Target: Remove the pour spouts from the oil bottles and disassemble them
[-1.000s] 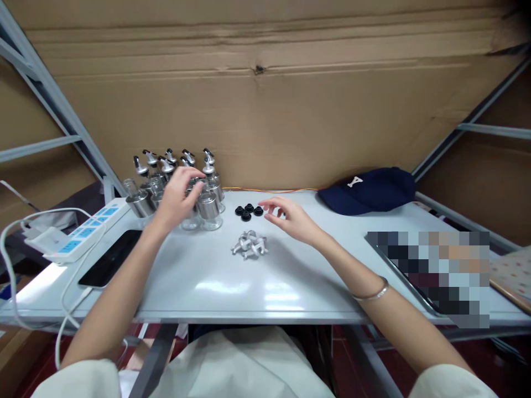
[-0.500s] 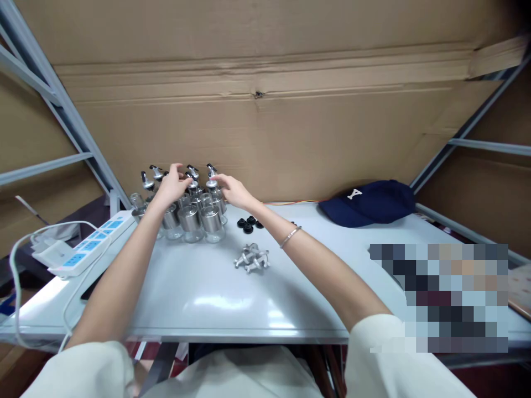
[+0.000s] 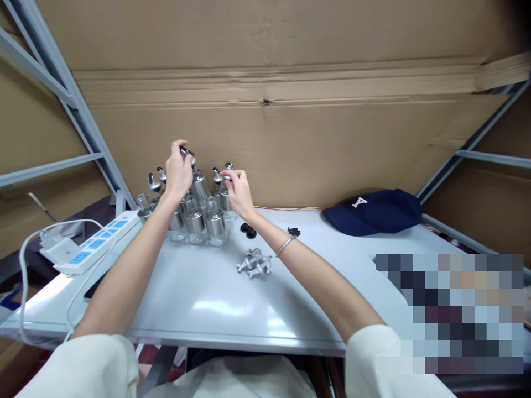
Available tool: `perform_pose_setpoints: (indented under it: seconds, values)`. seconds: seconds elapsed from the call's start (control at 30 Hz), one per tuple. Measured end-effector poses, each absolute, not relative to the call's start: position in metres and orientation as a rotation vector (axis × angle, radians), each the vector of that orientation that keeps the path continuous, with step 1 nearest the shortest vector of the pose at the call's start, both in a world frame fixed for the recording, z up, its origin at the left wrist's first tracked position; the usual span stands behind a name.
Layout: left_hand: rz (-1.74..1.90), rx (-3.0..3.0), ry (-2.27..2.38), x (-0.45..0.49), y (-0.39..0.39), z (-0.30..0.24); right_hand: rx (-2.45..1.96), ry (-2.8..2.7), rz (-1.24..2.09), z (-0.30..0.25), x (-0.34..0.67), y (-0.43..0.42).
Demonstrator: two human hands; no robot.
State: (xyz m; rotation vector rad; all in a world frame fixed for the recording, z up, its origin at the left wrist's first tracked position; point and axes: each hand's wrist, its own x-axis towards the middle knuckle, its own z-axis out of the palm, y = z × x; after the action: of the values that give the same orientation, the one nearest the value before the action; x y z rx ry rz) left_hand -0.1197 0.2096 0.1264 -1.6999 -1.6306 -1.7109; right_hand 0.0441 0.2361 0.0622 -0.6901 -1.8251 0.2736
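Observation:
A cluster of small glass bottles with steel collars (image 3: pixel 194 221) stands at the back left of the grey table (image 3: pixel 215 293); several carry metal pourer spouts. My left hand (image 3: pixel 178 171) is closed round the spout top of one bottle (image 3: pixel 199 187), which is raised and tilted above the group. My right hand (image 3: pixel 237 190) pinches the spout of another bottle (image 3: pixel 224 198) at the cluster's right side. Loose metal spouts (image 3: pixel 254 262) lie in a small pile mid-table. Black rubber rings (image 3: pixel 248 230) lie just behind them.
A white power strip with blue sockets (image 3: pixel 93 246) and its cables sit at the left edge, with a dark phone partly hidden by my left arm. A navy cap (image 3: pixel 373 213) lies at the back right. A cardboard wall (image 3: pixel 265 110) and metal frame bars close the back.
Both hands moved from the table onto the bottle cluster. My left hand has lifted one bottle by its spout, and my right hand now pinches a spout on the right.

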Motion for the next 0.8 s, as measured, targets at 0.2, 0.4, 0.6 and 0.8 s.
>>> perform_pose_setpoints:
  seconds: [0.2, 0.4, 0.6, 0.8]
  values:
    - [-1.902, -1.494, -1.101, -0.112, 0.163, 0.163, -0.522, -1.999, -0.092, 0.102, 0.069, 0.196]
    - [-1.834, -1.427, -1.171, -0.111, 0.115, 0.162, -0.458, -2.025, -0.056, 0.095, 0.075, 0.167]
    - [-1.773, -1.664, -1.441, -0.12, 0.118, 0.113, -0.421, -2.155, 0.05, 0.076, 0.063, 0.164]
    - [-1.657, -1.703, -1.589, -0.127, 0.133, 0.066, -0.473, -2.311, 0.046, 0.046, 0.053, 0.18]
